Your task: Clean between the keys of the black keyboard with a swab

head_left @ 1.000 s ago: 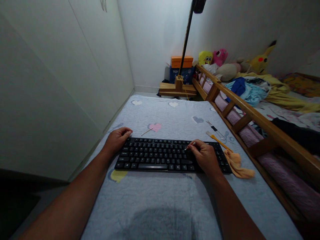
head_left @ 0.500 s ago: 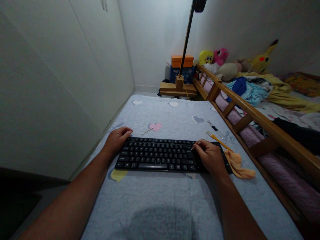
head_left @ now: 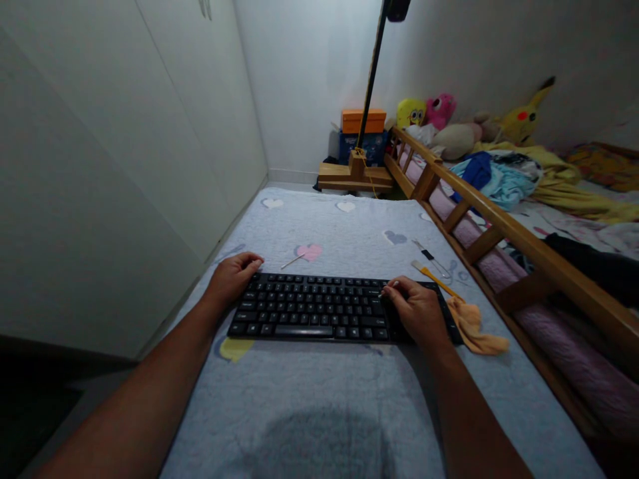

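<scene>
A black keyboard lies flat on the quilted bedcover. At its upper left corner rests my left hand, fingers curled together with the thumb against the edge; the undersides of the fingers are hidden. My right hand is over the keyboard's right part, covering some of the number keys. Between its thumb and forefinger is pinched a cotton swab, its white ends showing close to the keys. Another cotton swab lies on the cover just beyond the keyboard, across a pink heart print.
Right of the keyboard lie a yellow-handled brush, metal tweezers and a crumpled orange cloth. A wooden bed rail runs along the right side. White cabinet doors stand on the left. A wooden stand is at the far end.
The swab in my right hand has shifted very slightly left over the keys. The whole view has drifted a little; my left hand and the keyboard stay in place.
</scene>
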Tool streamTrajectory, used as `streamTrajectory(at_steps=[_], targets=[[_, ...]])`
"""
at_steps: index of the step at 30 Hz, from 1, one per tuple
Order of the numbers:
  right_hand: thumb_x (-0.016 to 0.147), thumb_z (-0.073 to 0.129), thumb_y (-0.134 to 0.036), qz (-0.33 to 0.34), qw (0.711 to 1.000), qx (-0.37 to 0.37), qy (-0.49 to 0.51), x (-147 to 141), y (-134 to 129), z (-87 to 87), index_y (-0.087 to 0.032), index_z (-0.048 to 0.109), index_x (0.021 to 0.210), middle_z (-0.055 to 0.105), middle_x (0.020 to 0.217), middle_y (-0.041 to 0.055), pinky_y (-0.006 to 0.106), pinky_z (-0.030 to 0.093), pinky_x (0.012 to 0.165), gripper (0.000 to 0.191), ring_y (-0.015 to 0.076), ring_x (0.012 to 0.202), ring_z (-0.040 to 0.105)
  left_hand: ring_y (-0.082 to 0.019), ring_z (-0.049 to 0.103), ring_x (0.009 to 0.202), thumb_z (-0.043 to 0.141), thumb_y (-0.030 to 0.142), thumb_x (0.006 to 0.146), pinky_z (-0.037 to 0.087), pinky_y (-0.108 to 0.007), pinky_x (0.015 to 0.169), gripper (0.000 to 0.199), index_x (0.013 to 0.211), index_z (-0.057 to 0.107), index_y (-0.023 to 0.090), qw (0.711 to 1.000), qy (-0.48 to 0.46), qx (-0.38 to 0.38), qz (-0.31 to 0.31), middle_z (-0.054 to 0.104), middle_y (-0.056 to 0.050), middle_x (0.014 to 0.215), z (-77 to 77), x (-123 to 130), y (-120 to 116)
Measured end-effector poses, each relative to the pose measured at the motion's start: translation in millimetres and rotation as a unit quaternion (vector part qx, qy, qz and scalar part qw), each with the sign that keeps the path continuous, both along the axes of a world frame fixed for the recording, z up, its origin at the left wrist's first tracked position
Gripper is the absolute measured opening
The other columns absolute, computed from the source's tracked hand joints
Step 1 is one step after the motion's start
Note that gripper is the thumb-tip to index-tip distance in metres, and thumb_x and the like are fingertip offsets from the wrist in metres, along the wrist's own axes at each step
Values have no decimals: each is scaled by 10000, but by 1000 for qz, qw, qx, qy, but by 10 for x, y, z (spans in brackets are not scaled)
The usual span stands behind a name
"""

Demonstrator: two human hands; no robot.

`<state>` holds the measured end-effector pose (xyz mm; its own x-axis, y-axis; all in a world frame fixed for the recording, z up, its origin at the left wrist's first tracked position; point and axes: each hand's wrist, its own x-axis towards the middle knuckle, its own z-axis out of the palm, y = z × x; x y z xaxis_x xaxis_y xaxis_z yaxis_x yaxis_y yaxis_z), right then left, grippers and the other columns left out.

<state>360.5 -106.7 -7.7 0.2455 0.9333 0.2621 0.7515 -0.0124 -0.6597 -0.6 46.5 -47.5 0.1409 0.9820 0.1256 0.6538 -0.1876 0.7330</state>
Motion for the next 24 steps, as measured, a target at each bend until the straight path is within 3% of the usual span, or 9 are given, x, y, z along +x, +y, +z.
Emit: streamTrajectory(at_steps=[6, 16, 24], targets=[[874, 544, -350, 10, 1000, 1, -2, -9, 8, -36, -224, 653, 757, 690, 729, 7, 272, 391, 648, 203, 173, 663, 595, -244, 657, 827, 535, 484, 785, 493, -365, 832, 361, 881, 717, 188, 1000, 2, -3, 9, 741, -32, 857, 54, 30, -25], [860, 552, -319, 31, 999, 4, 20, -126, 46, 14, -229, 653, 740, 694, 723, 18, 293, 418, 698, 181, 202, 726, 632, -248, 663, 829, 539, 491, 796, 486, -350, 803, 362, 879, 716, 186, 1000, 0, 1, 1, 744, -32, 846, 3, 4, 8], [869, 554, -322, 42, 999, 11, 15, -186, 63, -51, -230, 680, 778, 719, 783, 33, 311, 436, 754, 181, 210, 776, 644, -248, 660, 826, 533, 486, 802, 480, -339, 782, 356, 878, 711, 188, 1000, 3, 3, 0, 735, -31, 837, 0, 3, 4]])
